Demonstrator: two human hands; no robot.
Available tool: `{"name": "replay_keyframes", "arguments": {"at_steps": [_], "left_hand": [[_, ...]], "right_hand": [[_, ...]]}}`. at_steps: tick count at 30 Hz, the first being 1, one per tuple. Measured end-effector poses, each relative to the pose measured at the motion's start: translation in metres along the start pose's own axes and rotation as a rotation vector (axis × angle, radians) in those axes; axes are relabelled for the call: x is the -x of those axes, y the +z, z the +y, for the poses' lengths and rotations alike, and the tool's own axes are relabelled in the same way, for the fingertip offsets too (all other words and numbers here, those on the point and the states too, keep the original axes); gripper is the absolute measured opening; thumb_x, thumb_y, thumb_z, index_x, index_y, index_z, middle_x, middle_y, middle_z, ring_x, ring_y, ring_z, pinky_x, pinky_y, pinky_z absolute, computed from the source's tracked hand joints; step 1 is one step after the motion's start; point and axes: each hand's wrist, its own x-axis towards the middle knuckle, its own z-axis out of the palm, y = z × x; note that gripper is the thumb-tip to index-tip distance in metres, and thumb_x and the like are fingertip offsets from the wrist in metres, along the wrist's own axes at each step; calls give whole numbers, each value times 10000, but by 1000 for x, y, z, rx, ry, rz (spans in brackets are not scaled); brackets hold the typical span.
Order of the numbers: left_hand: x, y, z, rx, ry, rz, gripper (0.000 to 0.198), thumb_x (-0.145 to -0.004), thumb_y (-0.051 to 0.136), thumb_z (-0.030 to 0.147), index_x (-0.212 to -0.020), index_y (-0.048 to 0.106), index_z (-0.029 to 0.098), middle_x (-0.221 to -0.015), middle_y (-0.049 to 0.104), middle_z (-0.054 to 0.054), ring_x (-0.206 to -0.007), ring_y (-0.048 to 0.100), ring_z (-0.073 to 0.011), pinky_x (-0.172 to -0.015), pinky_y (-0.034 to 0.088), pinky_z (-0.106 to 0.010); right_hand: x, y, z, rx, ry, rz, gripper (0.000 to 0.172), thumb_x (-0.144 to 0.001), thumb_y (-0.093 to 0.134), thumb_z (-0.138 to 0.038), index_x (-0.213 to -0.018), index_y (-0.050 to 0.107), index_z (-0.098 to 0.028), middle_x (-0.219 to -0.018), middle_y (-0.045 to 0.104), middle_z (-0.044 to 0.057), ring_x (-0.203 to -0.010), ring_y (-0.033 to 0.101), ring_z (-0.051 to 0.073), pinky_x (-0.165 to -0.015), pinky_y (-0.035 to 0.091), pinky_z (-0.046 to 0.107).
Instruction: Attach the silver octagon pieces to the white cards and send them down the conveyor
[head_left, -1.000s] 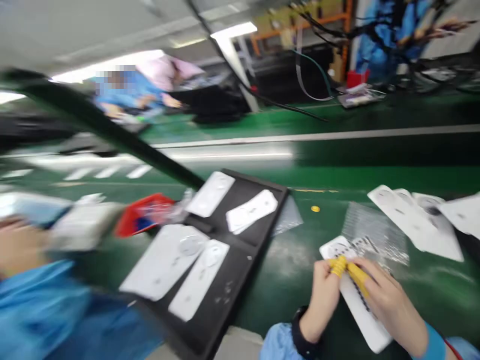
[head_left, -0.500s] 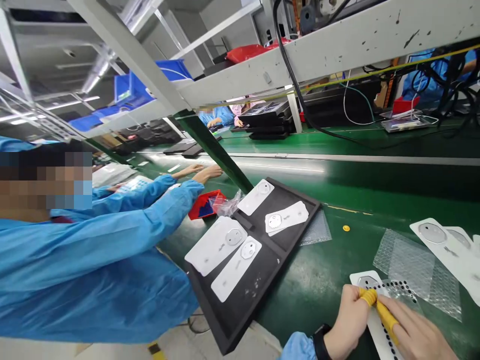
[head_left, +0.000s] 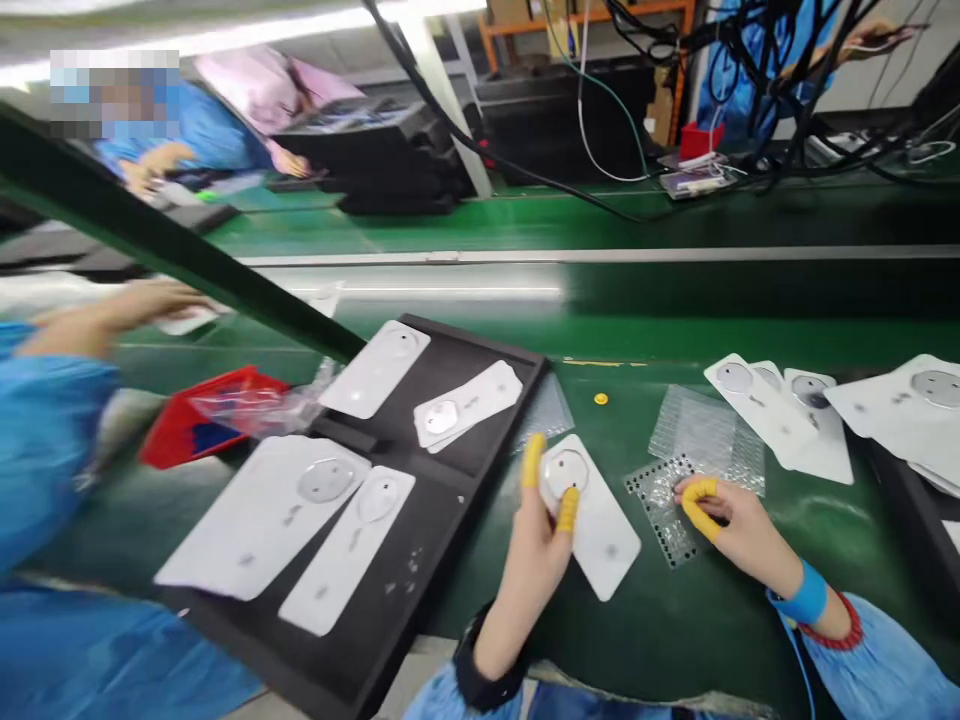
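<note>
My left hand [head_left: 541, 535], with yellow finger cots on thumb and forefinger, pinches the near left edge of a white rectangular plate [head_left: 596, 520] that has a round metal disc at its top; the plate lies on the green table. My right hand [head_left: 731, 525], a yellow cot on the forefinger, rests with fingers curled on a clear film sheet with black dots [head_left: 661, 505], just right of the plate. Both wrists wear blue sleeves.
A black tray [head_left: 480, 440] with several white plates lies to the left, a red bin [head_left: 191, 425] beyond it. More white plates [head_left: 780, 420] and bubble wrap [head_left: 709, 435] lie at right. A co-worker's blue sleeve [head_left: 45, 420] reaches in at left. A conveyor belt [head_left: 600, 300] runs behind.
My hands have come apart: the left now holds the white plate alone, and the right holds the dotted film peeled off beside it. The camera has tilted back down to the table.
</note>
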Motion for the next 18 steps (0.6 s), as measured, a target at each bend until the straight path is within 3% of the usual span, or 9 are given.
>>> {"name": "replay_keyframes", "arguments": {"at_steps": [2,4,6,8,10,14,18], "left_hand": [[13,-2,7,3,48,60,906,-784,730,389,-1515,222,220,-754,708,-13,-693,671,-224,-654,549,-317],[28,9,16,30,41,36,987,-802,724,384,-1543,93,216,-777,729,-15,-645,685,-210,-594,563,-297],[39,25,25,58,-6,-88,825,-805,721,386,-1491,304,193,-872,759,-52,-738,722,-228,-646,587,-301],[45,41,32,57,-8,-222,546,-791,732,362,-1283,585,174,-886,773,-63,-776,733,-237,-675,593,-294],[47,51,36,29,59,-288,331,-766,749,287,-1082,708,195,-830,779,-41,-728,735,-219,-650,587,-267],[48,56,38,-116,289,-312,182,-725,728,132,-882,736,224,-704,767,1,-556,702,-165,-539,544,-203],[49,55,41,-282,522,-304,173,-732,657,69,-822,676,214,-612,712,26,-464,645,-126,-462,499,-163]], "right_hand": [[-1,-6,-21,-84,22,76,97,-865,636,-265,-881,670,-176,-987,711,90,-860,723,186,-752,631,288],[2,-10,-50,-80,-27,147,39,-865,647,-226,-882,664,-196,-1005,690,77,-911,696,180,-785,614,293],[6,-10,-82,2,-118,175,55,-872,639,-173,-901,654,-217,-1031,666,63,-960,660,179,-840,584,323],[9,-8,-107,86,-221,165,98,-881,622,-137,-934,641,-218,-1073,638,70,-993,630,187,-873,558,355],[10,-4,-122,151,-302,149,121,-885,609,-115,-966,629,-203,-1113,604,88,-1026,601,201,-877,544,371],[12,-4,-127,189,-302,154,152,-880,603,-71,-974,623,-190,-1107,549,88,-1028,580,196,-858,543,360],[15,-9,-128,162,-245,169,173,-871,615,-55,-946,644,-208,-1079,534,73,-976,603,187,-810,564,356]]}}
